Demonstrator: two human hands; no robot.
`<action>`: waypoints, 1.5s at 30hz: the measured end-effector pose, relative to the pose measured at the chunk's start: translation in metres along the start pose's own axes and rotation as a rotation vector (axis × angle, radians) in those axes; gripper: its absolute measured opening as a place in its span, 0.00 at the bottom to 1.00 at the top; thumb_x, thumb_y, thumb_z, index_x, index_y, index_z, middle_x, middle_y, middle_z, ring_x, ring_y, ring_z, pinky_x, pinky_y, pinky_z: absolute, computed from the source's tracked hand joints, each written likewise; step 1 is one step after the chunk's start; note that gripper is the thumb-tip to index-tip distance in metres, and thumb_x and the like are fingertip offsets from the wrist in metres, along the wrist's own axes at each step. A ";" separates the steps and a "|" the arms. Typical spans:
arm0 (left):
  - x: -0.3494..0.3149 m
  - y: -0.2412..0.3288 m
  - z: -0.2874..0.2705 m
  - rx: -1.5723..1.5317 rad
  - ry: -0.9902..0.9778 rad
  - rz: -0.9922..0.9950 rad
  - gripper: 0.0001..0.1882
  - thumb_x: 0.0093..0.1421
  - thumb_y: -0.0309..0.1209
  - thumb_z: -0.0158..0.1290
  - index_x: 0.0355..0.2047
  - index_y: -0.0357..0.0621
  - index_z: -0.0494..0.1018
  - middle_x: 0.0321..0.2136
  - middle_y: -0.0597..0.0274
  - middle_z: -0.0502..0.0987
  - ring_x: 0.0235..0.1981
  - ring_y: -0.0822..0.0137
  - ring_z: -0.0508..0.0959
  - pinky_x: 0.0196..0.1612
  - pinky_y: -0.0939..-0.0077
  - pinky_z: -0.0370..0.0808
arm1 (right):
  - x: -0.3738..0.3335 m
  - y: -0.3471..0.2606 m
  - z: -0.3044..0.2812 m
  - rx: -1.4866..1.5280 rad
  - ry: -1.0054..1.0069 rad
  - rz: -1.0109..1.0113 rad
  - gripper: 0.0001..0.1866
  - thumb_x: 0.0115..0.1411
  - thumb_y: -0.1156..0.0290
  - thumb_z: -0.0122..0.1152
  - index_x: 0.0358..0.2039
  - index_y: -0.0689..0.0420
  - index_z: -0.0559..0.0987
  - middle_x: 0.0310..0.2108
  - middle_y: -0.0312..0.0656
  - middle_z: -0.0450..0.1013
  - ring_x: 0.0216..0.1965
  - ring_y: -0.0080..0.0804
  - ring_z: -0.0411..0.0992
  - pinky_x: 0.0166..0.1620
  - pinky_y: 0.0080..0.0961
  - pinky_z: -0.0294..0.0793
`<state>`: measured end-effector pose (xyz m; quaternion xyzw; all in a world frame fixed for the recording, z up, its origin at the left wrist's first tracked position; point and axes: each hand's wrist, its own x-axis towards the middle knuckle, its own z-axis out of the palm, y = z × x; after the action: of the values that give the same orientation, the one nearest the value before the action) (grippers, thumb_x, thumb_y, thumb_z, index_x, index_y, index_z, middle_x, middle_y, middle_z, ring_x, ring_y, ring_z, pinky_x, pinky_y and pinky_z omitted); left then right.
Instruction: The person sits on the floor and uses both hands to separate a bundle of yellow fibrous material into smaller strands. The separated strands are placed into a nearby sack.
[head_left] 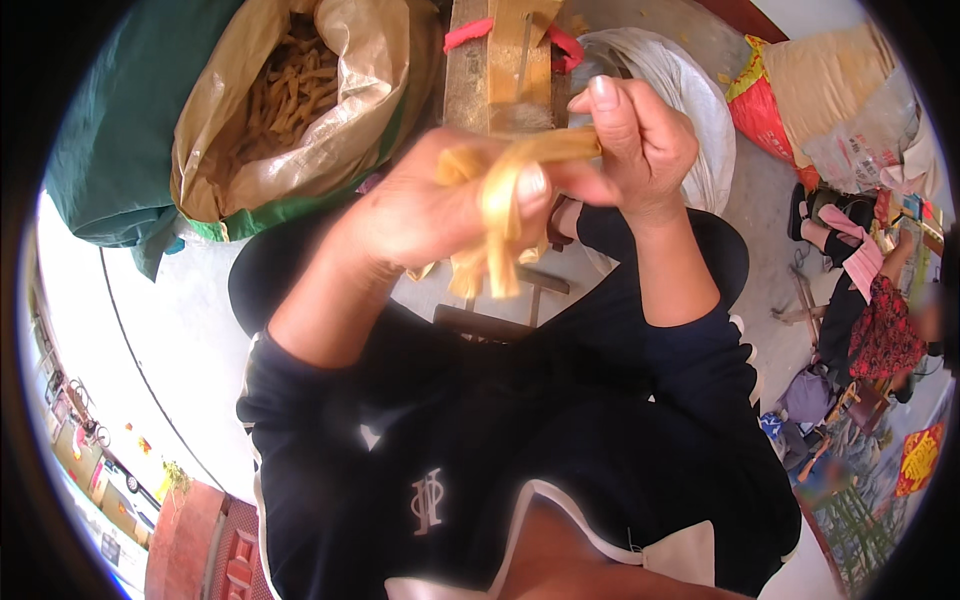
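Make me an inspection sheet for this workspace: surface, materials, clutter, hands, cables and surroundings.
Surface: wooden bench ahead, red material beside its upright piece.
Materials: yellow strips in hand, blurred; open sack ahead to the left, holding tan pieces.
Clutter: white bag right of the bench; dark green bundle left of the sack.
Left hand: closed on the strips.
Right hand: at one strip's end; grip unclear.
Cables: thin dark line on the left; cannot tell whether it is a cable.
Surroundings: another person at far right.
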<state>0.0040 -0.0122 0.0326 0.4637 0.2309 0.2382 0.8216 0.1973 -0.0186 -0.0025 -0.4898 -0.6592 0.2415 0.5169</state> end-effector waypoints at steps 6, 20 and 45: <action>0.011 -0.024 -0.034 1.296 0.204 0.616 0.14 0.41 0.24 0.61 0.31 0.40 0.75 0.29 0.59 0.75 0.26 0.56 0.77 0.26 0.71 0.74 | -0.018 0.001 0.016 0.927 -0.417 0.946 0.07 0.59 0.70 0.57 0.32 0.60 0.77 0.22 0.30 0.67 0.21 0.13 0.59 0.21 0.13 0.56; 0.009 -0.035 -0.030 0.912 0.313 0.300 0.11 0.44 0.17 0.56 0.31 0.37 0.76 0.46 0.54 0.76 0.38 0.53 0.79 0.39 0.69 0.77 | -0.031 -0.002 0.011 0.464 -0.251 0.709 0.15 0.62 0.61 0.58 0.31 0.62 0.79 0.21 0.35 0.75 0.20 0.15 0.66 0.23 0.15 0.62; 0.005 -0.027 -0.024 -0.029 0.540 -0.053 0.09 0.55 0.29 0.57 0.33 0.37 0.74 0.22 0.65 0.73 0.18 0.78 0.70 0.20 0.87 0.66 | -0.027 0.002 0.005 0.779 -0.275 1.035 0.13 0.57 0.62 0.65 0.25 0.60 0.78 0.19 0.29 0.67 0.19 0.11 0.55 0.22 0.13 0.51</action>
<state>-0.0021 -0.0056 -0.0027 0.3653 0.4502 0.3349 0.7427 0.1934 -0.0416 -0.0177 -0.4853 -0.2630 0.7398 0.3847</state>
